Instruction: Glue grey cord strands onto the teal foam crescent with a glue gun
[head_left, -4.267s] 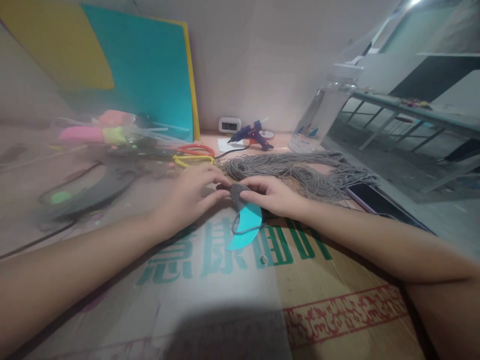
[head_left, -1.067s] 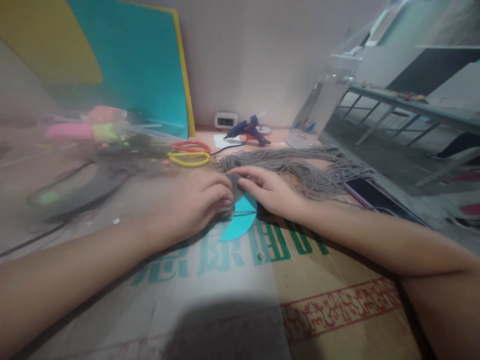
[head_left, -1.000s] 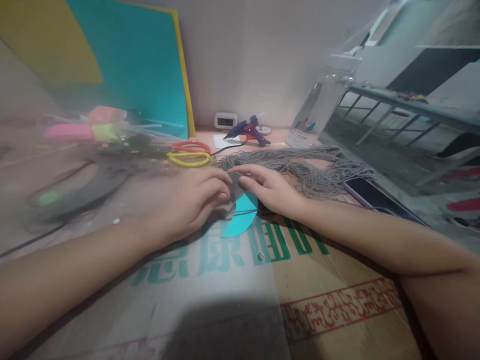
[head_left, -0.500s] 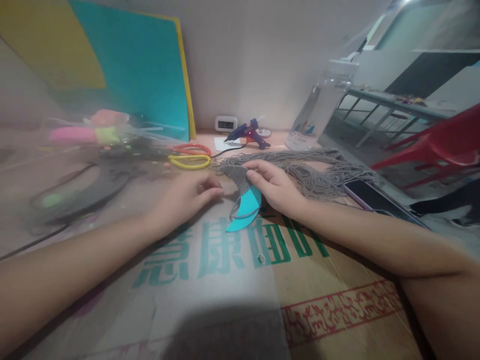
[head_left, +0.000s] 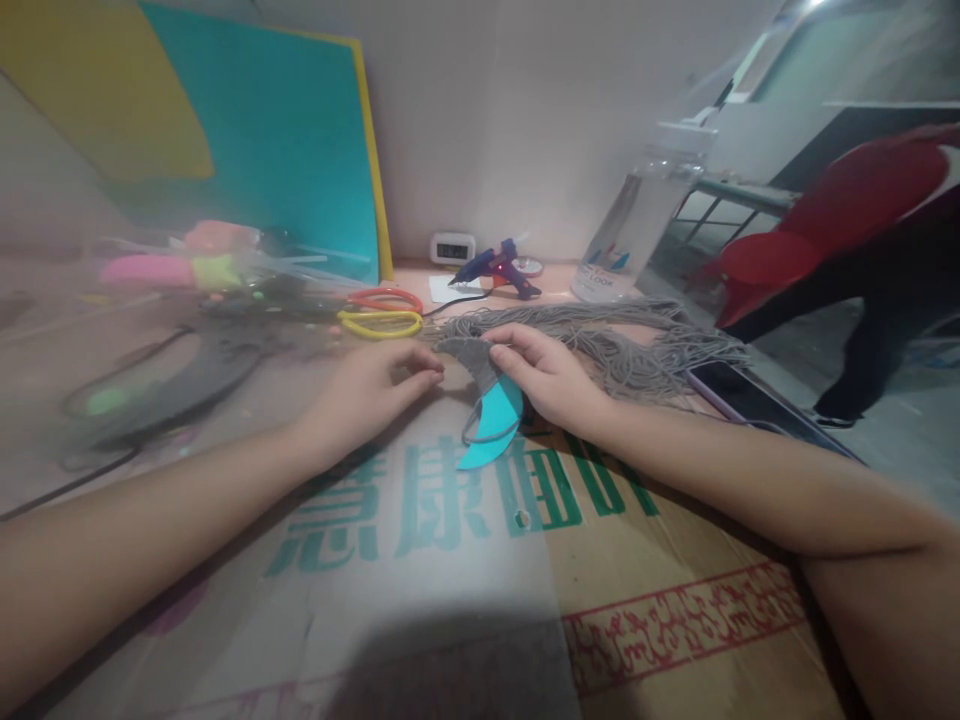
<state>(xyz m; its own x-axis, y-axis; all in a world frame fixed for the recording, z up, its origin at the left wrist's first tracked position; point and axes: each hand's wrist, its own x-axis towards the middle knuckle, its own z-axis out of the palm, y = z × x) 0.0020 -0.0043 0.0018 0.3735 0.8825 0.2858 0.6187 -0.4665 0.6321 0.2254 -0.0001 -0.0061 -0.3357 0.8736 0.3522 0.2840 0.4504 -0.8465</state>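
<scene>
My right hand (head_left: 551,375) is closed on the upper part of a blue crescent-shaped piece (head_left: 501,405), thumb on its face. Grey cord (head_left: 474,358) covers the crescent's upper end in close turns, and a loose strand loops across the blue lower part. My left hand (head_left: 379,390) is just left of the wrapped end, thumb and forefinger tips brought together in a pinch. Whatever is between those tips is too small to make out. Behind my right hand lies a loose bundle of grey cord (head_left: 652,345).
Scissors (head_left: 381,313) with red and yellow handles, a glue gun (head_left: 496,268) and a small digital clock (head_left: 453,247) are at the back. A clear bottle (head_left: 634,220) and a phone (head_left: 750,400) are at right. Printed cardboard (head_left: 465,580) covers the tabletop. A person's dark-clothed legs (head_left: 874,300) are beyond.
The crescent's lower tip has shifted slightly right and down. My hands have barely moved. In the background, the red chair has shifted, and more of a person's legs shows beside it.
</scene>
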